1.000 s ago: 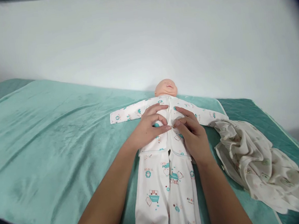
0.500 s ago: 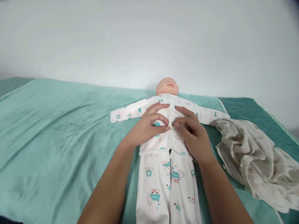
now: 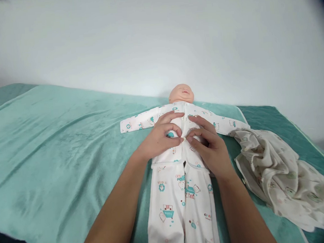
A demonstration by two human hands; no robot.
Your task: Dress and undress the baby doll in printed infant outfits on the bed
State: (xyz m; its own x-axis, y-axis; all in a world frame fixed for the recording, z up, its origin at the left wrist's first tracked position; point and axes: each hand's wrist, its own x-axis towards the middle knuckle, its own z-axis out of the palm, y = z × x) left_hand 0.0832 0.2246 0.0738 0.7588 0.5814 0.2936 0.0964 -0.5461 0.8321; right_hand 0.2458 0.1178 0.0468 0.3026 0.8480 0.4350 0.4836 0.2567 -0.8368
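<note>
A baby doll (image 3: 181,92) lies on its back on a teal blanket (image 3: 54,145), dressed in a white printed shirt (image 3: 139,122) and matching trousers (image 3: 182,209). My left hand (image 3: 159,140) rests on the doll's chest and pinches the left edge of the shirt front. My right hand (image 3: 209,147) pinches the right edge. The fingertips of both hands meet at the middle of the shirt front, over a small button. The doll's sleeves lie spread out to both sides.
A crumpled cream printed cloth (image 3: 284,175) lies on the blanket to the right of the doll. A white wall (image 3: 155,39) runs behind the bed. The blanket's near edge drops off at the lower left.
My hands have stayed at the shirt front. The fingertips have shifted slightly and closed tighter together at the button.
</note>
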